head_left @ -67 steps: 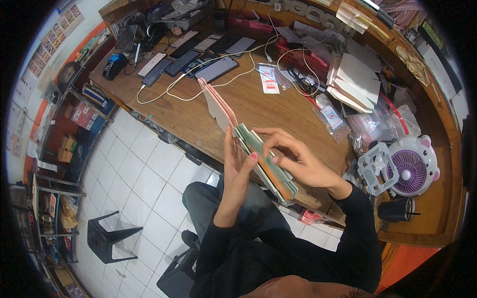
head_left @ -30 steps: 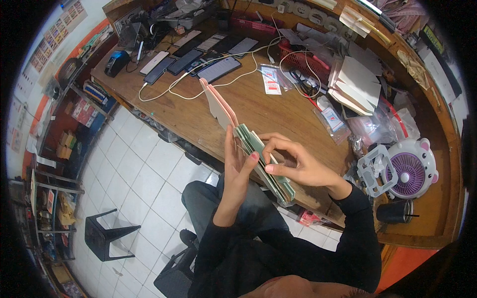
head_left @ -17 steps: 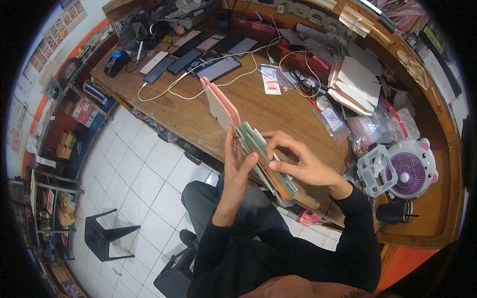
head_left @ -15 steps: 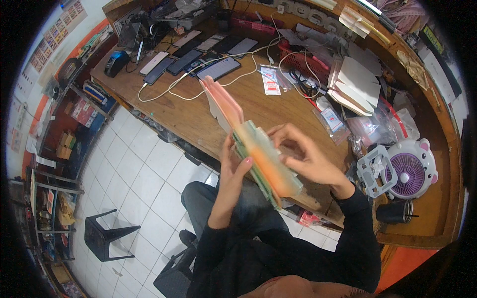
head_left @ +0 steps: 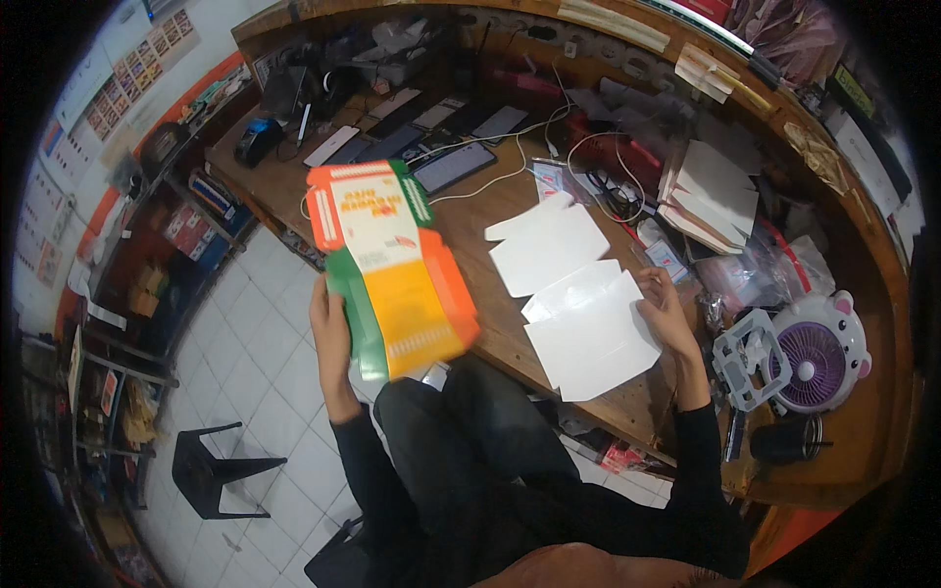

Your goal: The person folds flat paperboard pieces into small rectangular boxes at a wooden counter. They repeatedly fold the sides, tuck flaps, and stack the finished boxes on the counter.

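My left hand [head_left: 331, 328] grips a stack of flattened printed cartons [head_left: 392, 265], orange, yellow, green and white, held up over the desk's near edge with the printed side up. My right hand [head_left: 664, 309] holds the edge of one white flattened carton [head_left: 578, 294] that lies blank side up on the wooden desk [head_left: 480, 323], spread in several panels. My black sleeves and my lap show below.
Several phones and tablets [head_left: 431, 147] with white cables lie at the back of the desk. A pile of white folded boxes [head_left: 716, 191] sits at right, with a small purple fan [head_left: 818, 348], a grey plastic stand [head_left: 750, 358] and a dark cup [head_left: 784, 441]. A black stool [head_left: 221, 475] stands on the tiled floor.
The stack was held edge-on between both hands. Now my right hand has drawn one carton off and laid it white side up on the desk, while my left turned the stack flat.
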A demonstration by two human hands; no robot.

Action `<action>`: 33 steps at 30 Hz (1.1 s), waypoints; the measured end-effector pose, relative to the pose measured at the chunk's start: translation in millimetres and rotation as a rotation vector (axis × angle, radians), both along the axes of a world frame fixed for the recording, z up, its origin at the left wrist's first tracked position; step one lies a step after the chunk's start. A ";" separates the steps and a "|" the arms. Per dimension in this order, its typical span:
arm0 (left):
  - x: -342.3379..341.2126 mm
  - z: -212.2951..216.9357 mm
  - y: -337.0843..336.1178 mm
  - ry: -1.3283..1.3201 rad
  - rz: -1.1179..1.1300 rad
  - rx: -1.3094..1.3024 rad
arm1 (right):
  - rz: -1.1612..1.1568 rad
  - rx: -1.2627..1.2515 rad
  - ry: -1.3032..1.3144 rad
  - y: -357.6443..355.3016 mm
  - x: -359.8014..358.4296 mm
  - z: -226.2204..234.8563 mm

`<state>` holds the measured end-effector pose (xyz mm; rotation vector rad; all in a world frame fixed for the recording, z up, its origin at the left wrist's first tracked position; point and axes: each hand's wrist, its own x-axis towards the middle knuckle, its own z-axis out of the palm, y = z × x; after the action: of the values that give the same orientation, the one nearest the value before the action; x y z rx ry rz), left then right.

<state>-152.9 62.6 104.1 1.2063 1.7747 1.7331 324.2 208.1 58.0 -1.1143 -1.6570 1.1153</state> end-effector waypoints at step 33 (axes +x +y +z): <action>171.9 -46.6 46.5 -0.259 -0.593 -0.241 | -0.084 0.657 -0.561 -91.2 -61.0 40.8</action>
<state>19.1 109.0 57.6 1.1827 1.2596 1.2271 263.2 116.9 98.8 -1.0791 -2.1543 0.1436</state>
